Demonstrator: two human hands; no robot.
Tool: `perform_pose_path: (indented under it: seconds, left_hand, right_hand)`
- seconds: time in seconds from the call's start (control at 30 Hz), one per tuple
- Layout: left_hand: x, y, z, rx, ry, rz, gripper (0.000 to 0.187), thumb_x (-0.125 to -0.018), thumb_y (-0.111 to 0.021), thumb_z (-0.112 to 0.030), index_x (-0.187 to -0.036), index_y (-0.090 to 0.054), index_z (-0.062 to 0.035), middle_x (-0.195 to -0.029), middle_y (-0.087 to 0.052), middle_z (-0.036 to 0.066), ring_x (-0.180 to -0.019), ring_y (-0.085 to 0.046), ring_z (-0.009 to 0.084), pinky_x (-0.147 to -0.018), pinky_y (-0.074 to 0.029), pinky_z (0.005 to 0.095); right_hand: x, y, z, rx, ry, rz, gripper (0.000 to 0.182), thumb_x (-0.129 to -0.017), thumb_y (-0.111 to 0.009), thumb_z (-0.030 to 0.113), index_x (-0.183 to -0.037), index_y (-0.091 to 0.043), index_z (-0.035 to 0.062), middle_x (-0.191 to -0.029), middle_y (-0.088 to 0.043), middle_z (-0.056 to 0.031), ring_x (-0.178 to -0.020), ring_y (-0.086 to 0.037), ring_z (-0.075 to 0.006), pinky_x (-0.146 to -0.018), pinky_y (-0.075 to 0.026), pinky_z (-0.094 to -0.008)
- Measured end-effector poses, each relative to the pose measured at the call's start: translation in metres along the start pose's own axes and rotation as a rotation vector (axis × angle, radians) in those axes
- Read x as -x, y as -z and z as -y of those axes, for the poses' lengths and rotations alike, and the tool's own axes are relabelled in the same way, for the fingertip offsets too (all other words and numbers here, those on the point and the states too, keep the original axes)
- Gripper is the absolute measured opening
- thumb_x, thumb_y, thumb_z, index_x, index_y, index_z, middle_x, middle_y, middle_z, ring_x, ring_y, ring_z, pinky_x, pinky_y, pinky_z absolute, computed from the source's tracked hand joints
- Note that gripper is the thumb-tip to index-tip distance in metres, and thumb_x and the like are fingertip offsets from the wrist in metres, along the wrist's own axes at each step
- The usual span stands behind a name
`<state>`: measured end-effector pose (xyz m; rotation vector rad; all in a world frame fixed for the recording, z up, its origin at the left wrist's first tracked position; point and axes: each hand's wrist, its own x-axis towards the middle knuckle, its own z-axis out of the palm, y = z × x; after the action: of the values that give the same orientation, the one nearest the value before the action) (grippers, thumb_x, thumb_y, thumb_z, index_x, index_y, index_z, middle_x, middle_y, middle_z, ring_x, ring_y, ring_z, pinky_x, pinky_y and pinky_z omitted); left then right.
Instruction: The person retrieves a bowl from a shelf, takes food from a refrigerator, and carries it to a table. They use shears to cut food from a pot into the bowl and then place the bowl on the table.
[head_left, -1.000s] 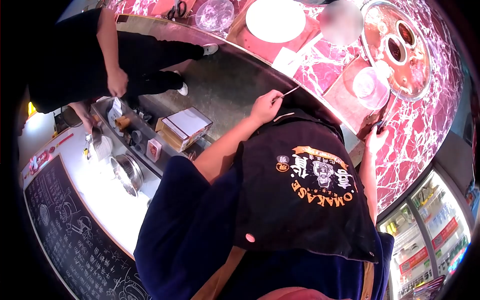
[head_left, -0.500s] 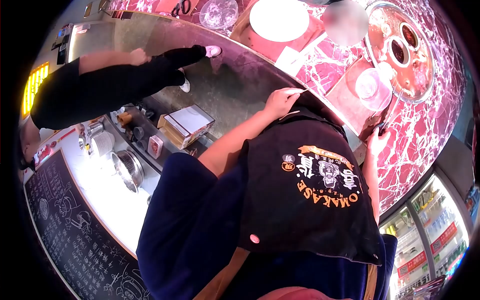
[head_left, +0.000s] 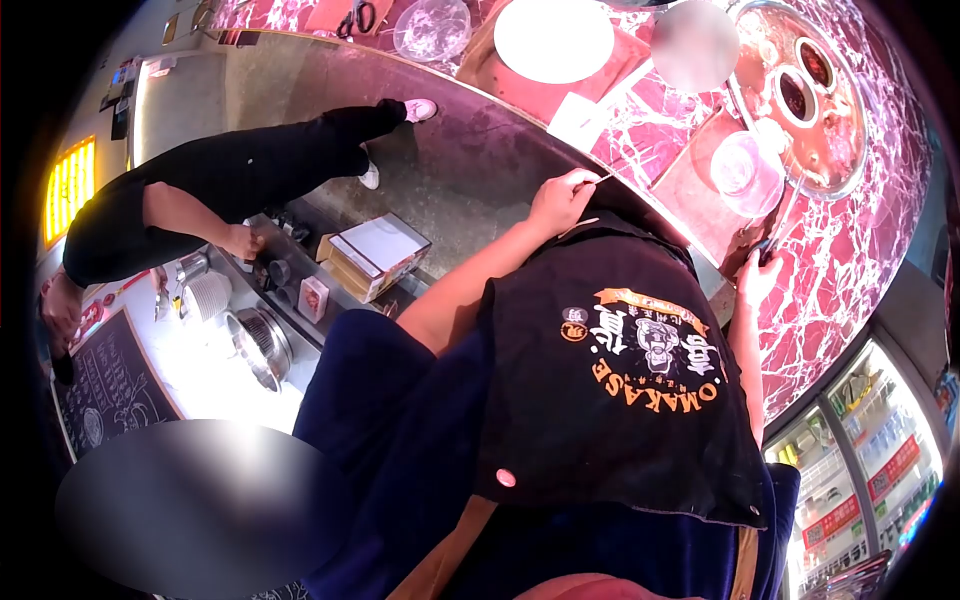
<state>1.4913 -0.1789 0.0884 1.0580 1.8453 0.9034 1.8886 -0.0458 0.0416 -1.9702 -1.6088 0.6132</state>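
Note:
My left hand (head_left: 563, 203) is at the counter's edge, with thumb and fingers pinched on a thin pale stick that looks like a skewer. Across the counter's corner, my right hand (head_left: 760, 275) closes round the dark handles of what look like scissors (head_left: 765, 247); the blades are hard to make out. Just beyond that hand, a clear plastic bowl (head_left: 748, 175) rests on a reddish-brown board (head_left: 690, 190). Past it stands a wide round metal pan (head_left: 858, 150) of brown liquid and food pieces, with two bowls of dark red contents (head_left: 797, 97) set in it.
A white plate (head_left: 553, 40), a white card (head_left: 578, 122), another clear bowl (head_left: 432, 28) and black-handled scissors (head_left: 357, 18) lie along the marbled counter (head_left: 810, 320). A co-worker (head_left: 210, 180) stands by a worktop with a steel bowl (head_left: 262, 345). A box (head_left: 378, 250) sits nearby.
The co-worker's bent arm has come down toward the worktop, and the body has shifted. A blurred round shape has appeared at the lower left. My hands stay almost in place.

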Motion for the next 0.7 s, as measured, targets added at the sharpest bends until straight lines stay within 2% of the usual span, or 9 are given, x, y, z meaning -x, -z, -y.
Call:
perform_pose_path:
  seconds: [0.27, 0.33, 0.4, 0.43, 0.47, 0.53, 0.6, 0.67, 0.7]
  left_hand:
    - [-0.007, -0.002, 0.001, 0.051, -0.098, 0.005, 0.021, -0.093, -0.063, -0.016, -0.11, -0.067, -0.0049, -0.083, -0.069, 0.01, -0.067, -0.062, 0.0142, -0.065, -0.049, 0.0294]
    - [-0.006, -0.001, -0.009, 0.026, -0.017, 0.05, 0.022, -0.093, -0.062, -0.016, -0.11, -0.067, -0.0037, -0.087, -0.07, 0.01, -0.071, -0.063, 0.0152, -0.069, -0.05, 0.0284]
    - [-0.012, -0.012, -0.004, 0.064, -0.147, 0.007, 0.02, -0.094, -0.061, -0.014, -0.11, -0.069, -0.0034, -0.091, -0.071, 0.01, -0.079, -0.064, 0.0138, -0.074, -0.051, 0.0271]
    - [-0.015, -0.016, -0.009, 0.107, -0.151, 0.018, 0.02, -0.094, -0.061, -0.012, -0.11, -0.069, -0.0028, -0.091, -0.071, 0.009, -0.079, -0.063, 0.0124, -0.074, -0.051, 0.0273]
    - [-0.022, -0.022, -0.011, 0.102, -0.216, -0.004, 0.021, -0.094, -0.061, -0.01, -0.111, -0.069, -0.0022, -0.093, -0.071, 0.006, -0.078, -0.062, 0.011, -0.073, -0.05, 0.0263]
    - [-0.031, -0.028, -0.028, 0.235, -0.077, 0.039, 0.022, -0.095, -0.061, -0.011, -0.114, -0.068, -0.0021, -0.088, -0.066, 0.0, -0.073, -0.058, 0.008, -0.067, -0.048, 0.0237]
    - [-0.045, -0.03, -0.035, 0.283, -0.088, 0.108, 0.024, -0.098, -0.058, -0.011, -0.119, -0.065, -0.0031, -0.084, -0.063, 0.0, -0.068, -0.054, 0.0055, -0.061, -0.045, 0.0214]
    - [-0.062, -0.032, -0.063, 0.22, -0.106, 0.111, 0.024, -0.098, -0.057, -0.01, -0.119, -0.064, -0.0018, -0.083, -0.063, 0.0, -0.067, -0.054, 0.0057, -0.061, -0.046, 0.0216]
    - [-0.066, -0.034, -0.081, 0.365, -0.009, 0.149, 0.024, -0.098, -0.057, -0.008, -0.12, -0.064, -0.001, -0.082, -0.063, 0.0, -0.066, -0.054, 0.0058, -0.061, -0.046, 0.0216]
  right_hand:
    - [0.0, 0.005, 0.008, -0.014, -0.046, 0.053, 0.041, -0.089, -0.066, 0.019, -0.119, -0.052, -0.0046, -0.104, -0.065, -0.0195, -0.095, -0.064, -0.028, -0.089, -0.049, -0.0382]
    - [0.004, 0.011, 0.026, 0.025, -0.07, 0.051, 0.043, -0.087, -0.067, 0.019, -0.121, -0.052, -0.0044, -0.105, -0.064, -0.0196, -0.093, -0.064, -0.0313, -0.087, -0.05, -0.04]
    - [0.001, 0.017, 0.018, 0.102, -0.025, 0.135, 0.051, -0.087, -0.066, 0.023, -0.128, -0.052, -0.0035, -0.114, -0.062, -0.0226, -0.102, -0.063, -0.0358, -0.093, -0.047, -0.0432]
    - [0.0, 0.015, 0.002, 0.043, 0.019, 0.071, 0.036, -0.09, -0.065, 0.014, -0.12, -0.054, -0.0033, -0.106, -0.063, -0.0175, -0.099, -0.062, -0.0273, -0.087, -0.049, -0.0387]
    - [-0.003, 0.026, 0.006, 0.137, -0.07, 0.116, 0.037, -0.09, -0.065, 0.013, -0.121, -0.052, -0.0021, -0.106, -0.064, -0.0158, -0.098, -0.062, -0.0252, -0.087, -0.049, -0.0383]
    - [-0.013, 0.045, 0.017, 0.198, -0.004, 0.065, 0.04, -0.088, -0.065, 0.007, -0.124, -0.049, 0.0002, -0.101, -0.065, -0.0134, -0.092, -0.064, -0.021, -0.083, -0.051, -0.0343]
    - [-0.026, 0.075, 0.059, 0.193, -0.148, 0.063, 0.043, -0.087, -0.065, 0.004, -0.127, -0.049, 0.0038, -0.099, -0.066, -0.0126, -0.091, -0.064, -0.0194, -0.082, -0.051, -0.0329]
    - [-0.054, 0.097, 0.063, -0.044, -0.078, 0.074, 0.046, -0.086, -0.065, 0.004, -0.129, -0.049, 0.007, -0.101, -0.067, -0.0135, -0.093, -0.064, -0.0202, -0.083, -0.051, -0.0333]
    - [-0.068, 0.115, 0.074, -0.038, -0.057, 0.091, 0.045, -0.086, -0.065, 0.005, -0.128, -0.049, 0.0064, -0.103, -0.067, -0.0144, -0.094, -0.065, -0.021, -0.084, -0.051, -0.0334]
